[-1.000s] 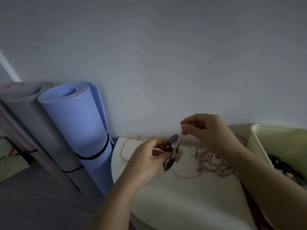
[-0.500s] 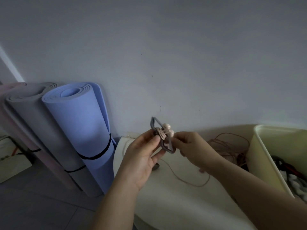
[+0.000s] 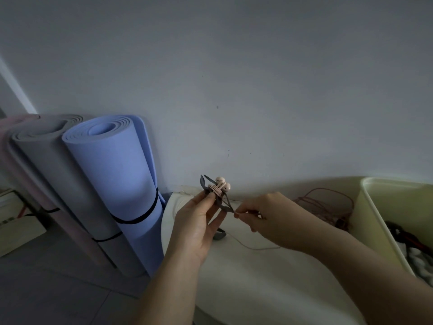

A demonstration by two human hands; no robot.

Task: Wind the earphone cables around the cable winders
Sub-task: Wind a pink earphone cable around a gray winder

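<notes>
My left hand [image 3: 199, 221] pinches a dark grey cable winder [image 3: 219, 199] held upright above the white table [image 3: 257, 277]. Two pink earbuds [image 3: 223, 184] stick out near its top, with a few turns of pink cable round its middle. My right hand [image 3: 269, 219] pinches the thin pink cable [image 3: 248, 247] just right of the winder's lower tip. From there the cable droops onto the table and runs to a loose tangle [image 3: 328, 205] at the back right. A second grey winder [image 3: 219, 235] lies on the table below my left fingers.
A pale yellow bin [image 3: 375, 231] with dark and white cables inside stands at the right on the table. Rolled blue [image 3: 121, 191] and grey [image 3: 58, 184] mats lean against the wall at the left, over a grey tiled floor.
Both hands lifted the winder off the table and tilted it upright. My right hand dropped from above the winder to its lower right, drawing the cable down.
</notes>
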